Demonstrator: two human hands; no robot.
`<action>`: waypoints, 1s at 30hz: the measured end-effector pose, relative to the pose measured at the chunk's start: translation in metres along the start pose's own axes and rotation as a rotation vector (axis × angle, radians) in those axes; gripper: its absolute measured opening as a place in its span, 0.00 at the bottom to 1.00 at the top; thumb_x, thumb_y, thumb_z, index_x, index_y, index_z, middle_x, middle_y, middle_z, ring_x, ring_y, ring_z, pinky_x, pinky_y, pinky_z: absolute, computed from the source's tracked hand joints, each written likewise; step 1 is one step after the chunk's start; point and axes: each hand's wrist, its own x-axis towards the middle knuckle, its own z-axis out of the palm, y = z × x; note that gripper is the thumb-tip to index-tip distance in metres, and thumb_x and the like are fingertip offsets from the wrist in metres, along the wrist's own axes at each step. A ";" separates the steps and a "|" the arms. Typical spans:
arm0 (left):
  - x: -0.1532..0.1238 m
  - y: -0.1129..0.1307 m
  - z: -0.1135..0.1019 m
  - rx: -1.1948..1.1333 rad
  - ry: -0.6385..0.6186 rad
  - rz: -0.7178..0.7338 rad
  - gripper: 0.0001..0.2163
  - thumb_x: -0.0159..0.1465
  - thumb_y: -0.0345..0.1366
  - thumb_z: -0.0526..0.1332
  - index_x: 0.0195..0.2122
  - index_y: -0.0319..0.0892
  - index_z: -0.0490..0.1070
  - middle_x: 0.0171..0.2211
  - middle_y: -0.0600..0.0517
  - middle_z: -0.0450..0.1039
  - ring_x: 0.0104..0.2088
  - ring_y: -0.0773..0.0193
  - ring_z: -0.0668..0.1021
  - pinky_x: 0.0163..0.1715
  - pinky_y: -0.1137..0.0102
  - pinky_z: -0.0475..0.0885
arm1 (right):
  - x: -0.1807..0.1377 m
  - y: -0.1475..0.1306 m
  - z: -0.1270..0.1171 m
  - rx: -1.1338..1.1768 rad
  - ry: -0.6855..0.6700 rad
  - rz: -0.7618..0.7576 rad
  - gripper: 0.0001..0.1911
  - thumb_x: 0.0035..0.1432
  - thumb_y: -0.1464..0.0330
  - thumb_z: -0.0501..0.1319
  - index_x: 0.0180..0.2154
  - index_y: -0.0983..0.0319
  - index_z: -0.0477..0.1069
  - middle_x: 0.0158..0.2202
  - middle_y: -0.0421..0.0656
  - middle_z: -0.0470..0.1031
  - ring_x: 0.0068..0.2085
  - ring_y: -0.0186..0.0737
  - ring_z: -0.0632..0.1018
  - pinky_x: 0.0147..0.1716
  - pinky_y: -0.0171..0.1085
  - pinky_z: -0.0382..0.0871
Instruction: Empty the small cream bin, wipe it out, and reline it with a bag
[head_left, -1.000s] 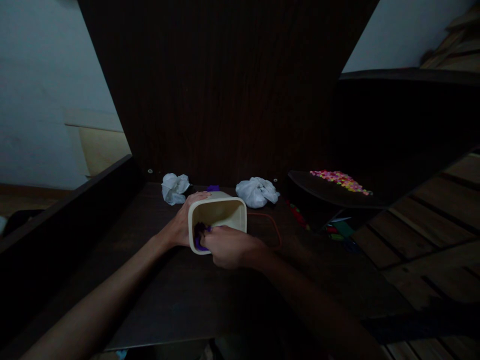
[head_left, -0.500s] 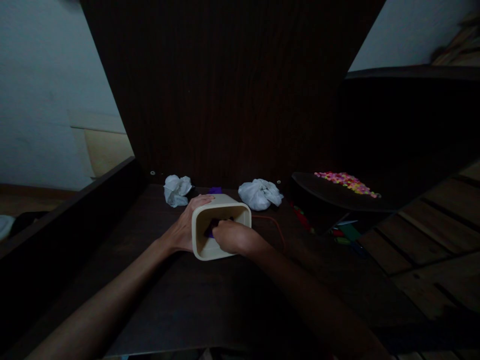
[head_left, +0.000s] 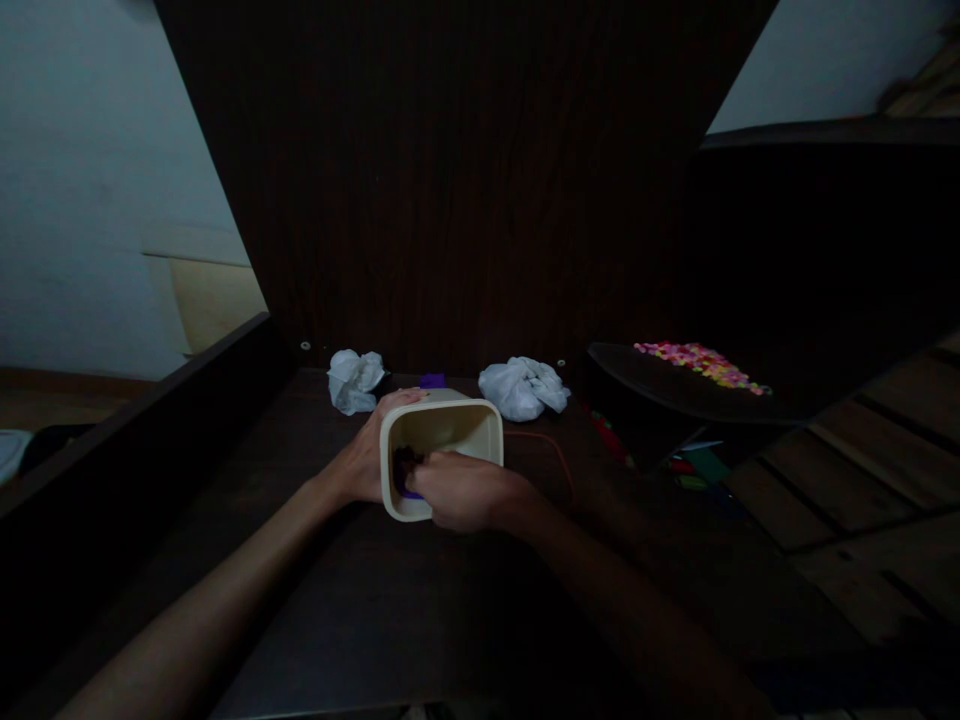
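Note:
A cream plastic bin (head_left: 480, 425) lies on its side on the dark wooden surface, its rounded rectangular mouth facing me. My left hand (head_left: 369, 448) is wrapped round the bin's left wall and keeps hold of it; some fingers are hidden behind it. My right hand (head_left: 466, 490) reaches into the mouth, its fingers closed on a dark, purple-edged cloth-like piece (head_left: 409, 484). That piece lies against the inner left wall, and its exact kind is hard to make out in the dim light.
Behind the bin sit two crumpled white plastic bags (head_left: 355, 382) (head_left: 523, 388) and a small purple piece (head_left: 433, 381). A thin reddish cord (head_left: 551, 440) curves to the right. Further right are a dark curved panel (head_left: 630, 375) bearing colourful beads (head_left: 701, 366) and a dark green item (head_left: 706, 464).
Inside the bin, my right hand has shifted left and toward the near edge with the purple-edged piece. My left hand stays on the bin, which has barely moved.

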 end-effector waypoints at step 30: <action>0.006 0.019 -0.012 0.238 0.114 -0.138 0.45 0.58 0.41 0.72 0.71 0.44 0.47 0.65 0.35 0.62 0.65 0.41 0.68 0.62 0.44 0.68 | -0.029 0.016 0.030 -0.026 0.470 -0.056 0.22 0.69 0.75 0.51 0.62 0.73 0.63 0.55 0.59 0.76 0.48 0.50 0.82 0.45 0.44 0.77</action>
